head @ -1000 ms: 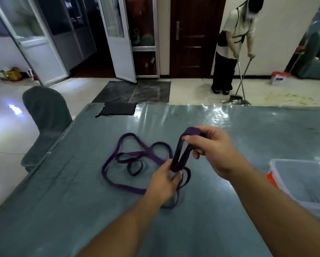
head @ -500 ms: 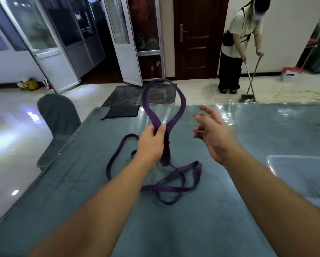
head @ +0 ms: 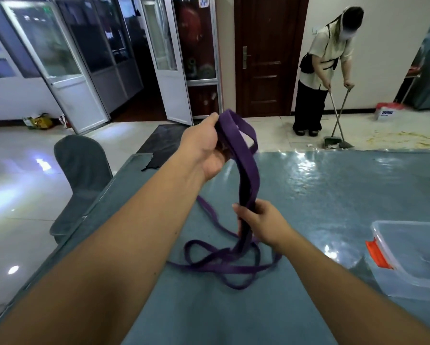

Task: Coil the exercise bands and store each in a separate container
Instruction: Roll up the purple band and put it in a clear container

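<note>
Head cam, only one view here. The left hand [head: 207,145] is raised up over the far part of the table [head: 333,195], fingers curled around the top loop of the purple exercise band [head: 246,168], so a couple of layers of band sit bunched in the grip. From there the band hangs down in two or three strands to the right hand [head: 260,221], which is lower and closer to the camera, closed around those strands just above the tabletop. Thumb looks wrapped across the front, though I can't really tell how tight that grip is since the fingers are on the hidden side.

Below the right hand the rest of the band is a loose mess of loops lying flat on the blue-grey table cover, spreading out toward the left and toward the camera.

A clear plastic container [head: 408,257] with an orange latch [head: 378,253] sits on the table at the right edge, well apart from the band.

Past the table there's a grey chair [head: 82,168] on the left and a small black cloth [head: 154,161] on the far left corner of the table. In the background a person [head: 321,70] is sweeping the floor with a broom and dustpan [head: 333,141]
</note>
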